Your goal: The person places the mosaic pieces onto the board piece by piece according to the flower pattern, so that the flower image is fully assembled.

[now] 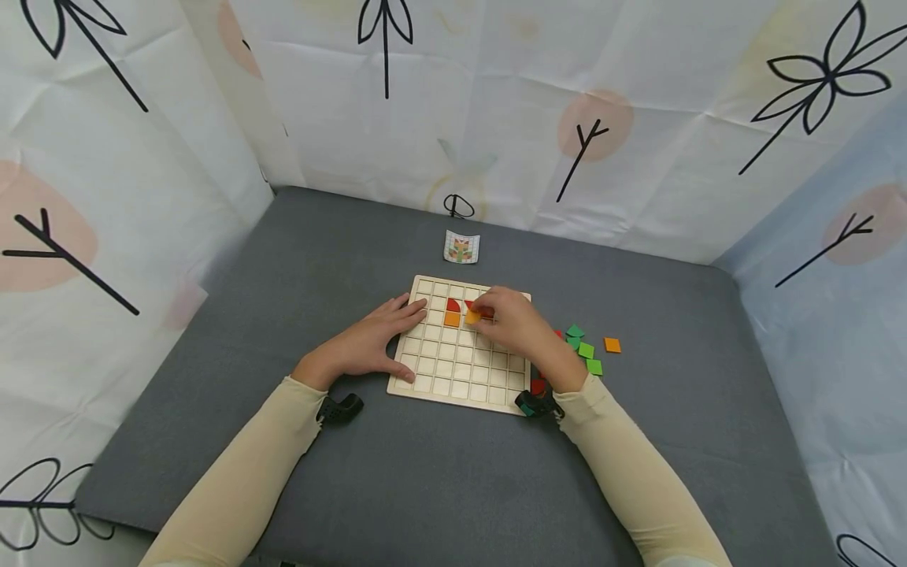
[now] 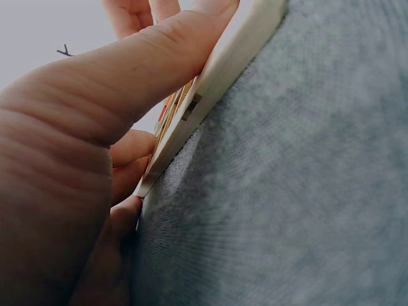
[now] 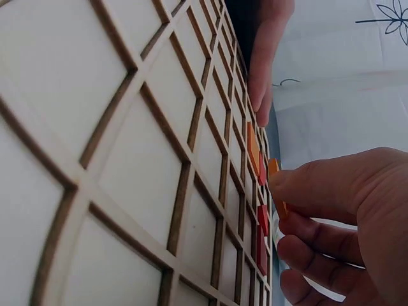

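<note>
A pale wooden board (image 1: 439,368) with a grid of square cells lies on the grey table. Along its left side rests my left hand (image 1: 372,339), fingers spread on the surface and thumb near the front corner. My right hand (image 1: 517,319) pinches an orange tile (image 3: 275,168) between thumb and fingers, just above the board's upper part. An orange square tile (image 1: 451,319) sits in a cell beneath a red rounded tile (image 1: 453,305). More red tiles (image 3: 262,252) lie in cells beside the right hand, partly hidden in the head view.
Several green tiles (image 1: 586,350) and a loose orange tile (image 1: 612,345) lie right of the board. Red tiles (image 1: 538,387) show near the right wrist. A small pattern card (image 1: 461,247) lies behind the board. Printed cloth (image 1: 510,118) hangs around the table.
</note>
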### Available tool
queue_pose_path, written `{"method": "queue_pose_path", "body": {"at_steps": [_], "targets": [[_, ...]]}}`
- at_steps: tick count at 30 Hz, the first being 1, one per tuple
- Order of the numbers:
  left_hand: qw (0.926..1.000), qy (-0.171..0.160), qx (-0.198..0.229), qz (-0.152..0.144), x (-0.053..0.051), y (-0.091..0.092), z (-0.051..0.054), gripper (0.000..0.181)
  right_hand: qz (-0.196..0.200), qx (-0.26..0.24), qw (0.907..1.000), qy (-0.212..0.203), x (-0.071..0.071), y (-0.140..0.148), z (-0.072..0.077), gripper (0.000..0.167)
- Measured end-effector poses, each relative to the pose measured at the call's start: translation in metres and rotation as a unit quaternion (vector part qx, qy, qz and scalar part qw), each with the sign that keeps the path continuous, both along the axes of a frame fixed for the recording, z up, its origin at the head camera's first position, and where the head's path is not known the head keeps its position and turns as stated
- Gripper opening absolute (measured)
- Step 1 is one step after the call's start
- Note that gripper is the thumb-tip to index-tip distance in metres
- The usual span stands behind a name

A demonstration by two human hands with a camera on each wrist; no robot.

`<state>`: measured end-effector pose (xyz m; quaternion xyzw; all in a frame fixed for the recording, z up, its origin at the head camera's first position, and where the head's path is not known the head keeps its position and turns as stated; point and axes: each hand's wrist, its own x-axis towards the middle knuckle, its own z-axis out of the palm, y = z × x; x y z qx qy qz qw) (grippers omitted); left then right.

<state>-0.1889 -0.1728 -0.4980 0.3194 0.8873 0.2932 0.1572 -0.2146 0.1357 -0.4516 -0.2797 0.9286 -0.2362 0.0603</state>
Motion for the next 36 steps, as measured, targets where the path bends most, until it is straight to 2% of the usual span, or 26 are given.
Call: {"method": "queue_pose_path", "body": {"at_steps": [13, 29, 36], "targets": [[1.0000, 0.004, 0.000, -0.003, -0.0014, -0.0007, -0.0020, 0.122, 0.013, 0.011, 0.9999, 0.001, -0.0036, -0.0047, -0.0084, 0.021], [1.0000, 0.001, 0.007, 0.000, -0.0016, -0.0012, -0.0037, 0.121, 0.022, 0.001, 0.9996, 0.015, -0.0014, -0.0059, -0.0073, 0.020], [1.0000, 0.004, 0.004, 0.000, -0.0015, -0.0013, -0.0045, 0.122, 0.005, -0.009, 0.9999, 0.014, 0.0022, 0.0007, -0.0044, 0.024]]}}
